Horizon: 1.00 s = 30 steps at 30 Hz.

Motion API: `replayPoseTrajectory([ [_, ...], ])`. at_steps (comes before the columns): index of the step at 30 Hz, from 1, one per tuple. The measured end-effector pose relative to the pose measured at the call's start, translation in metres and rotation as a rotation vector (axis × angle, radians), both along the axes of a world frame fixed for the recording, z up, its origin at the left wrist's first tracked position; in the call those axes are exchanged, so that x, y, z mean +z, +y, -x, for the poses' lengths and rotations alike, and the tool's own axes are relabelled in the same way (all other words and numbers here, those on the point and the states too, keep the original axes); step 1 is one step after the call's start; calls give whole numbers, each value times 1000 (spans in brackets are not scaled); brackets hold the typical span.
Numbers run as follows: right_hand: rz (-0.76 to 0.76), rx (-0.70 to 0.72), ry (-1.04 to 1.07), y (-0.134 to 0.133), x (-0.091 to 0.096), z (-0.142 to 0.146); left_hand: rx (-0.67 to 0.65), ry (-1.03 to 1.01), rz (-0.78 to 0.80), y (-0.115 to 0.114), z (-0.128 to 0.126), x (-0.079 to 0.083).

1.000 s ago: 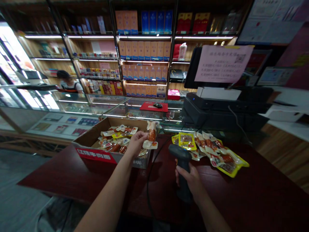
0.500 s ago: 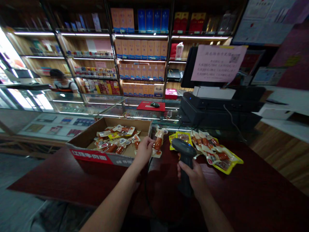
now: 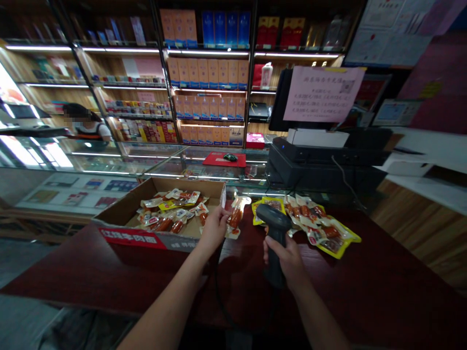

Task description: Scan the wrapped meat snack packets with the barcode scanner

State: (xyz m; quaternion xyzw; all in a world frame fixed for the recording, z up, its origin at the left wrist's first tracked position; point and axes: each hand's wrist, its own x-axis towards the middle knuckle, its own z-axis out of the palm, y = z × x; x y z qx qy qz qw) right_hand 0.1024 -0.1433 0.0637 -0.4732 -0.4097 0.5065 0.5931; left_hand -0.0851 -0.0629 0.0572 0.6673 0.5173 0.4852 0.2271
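Observation:
My left hand [image 3: 216,226] is closed in a pinch on the edge of a clear sausage packet [image 3: 236,214], just right of the cardboard box [image 3: 133,237]. A bright patch of light shows on the packet's upper end. My right hand [image 3: 286,257] is wrapped round the handle of a black barcode scanner [image 3: 273,221], whose head points toward the packet. Inside the box lie several snack packets [image 3: 170,221] of the same reddish-brown kind. Beyond the scanner, to the right, more sausage packets [image 3: 306,214] rest on yellow-edged bags [image 3: 341,250].
A dark red table [image 3: 153,277] carries the box and packets. Behind it runs a glass counter [image 3: 171,167] with a mouse [image 3: 230,157] on a red mat. A monitor with a pink notice [image 3: 323,95] stands at the right. The scanner's cable [image 3: 218,287] loops below my hands. A person [image 3: 85,124] is at the far left.
Light now shines on the upper end of the packet in my left hand. Both hands keep their holds. The whole view has shifted slightly.

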Motion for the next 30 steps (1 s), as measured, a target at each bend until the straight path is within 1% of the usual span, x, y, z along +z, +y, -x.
replayPoseTrajectory([
  [4, 12, 24, 3, -1, 1, -1, 3, 13, -3, -2, -1, 2],
  [10, 8, 10, 15, 0, -3, -7, 7, 26, 30, -3, -4, 6],
  [13, 5, -7, 10, -2, -7, -15, -8, -38, 63, 4, -13, 3],
  [15, 17, -38, 4, -5, -10, -24, -41, -122, 96, 13, -25, -4],
  [18, 37, -99, 3, -11, -14, -43, -132, -257, 175, 26, -57, -15],
  [20, 48, -152, 14, -17, -15, -58, -188, -329, 216, 33, -86, -21],
  [22, 59, -211, 31, -24, -16, -75, -230, -386, 237, 39, -119, -22],
  [26, 82, -305, 21, -38, -16, -106, -272, -411, 221, 50, -188, -14],
  [28, 85, -334, 10, -44, -16, -120, -247, -376, 190, 56, -221, -8],
  [30, 74, -360, 9, -48, -15, -130, -214, -340, 178, 61, -248, -5],
])
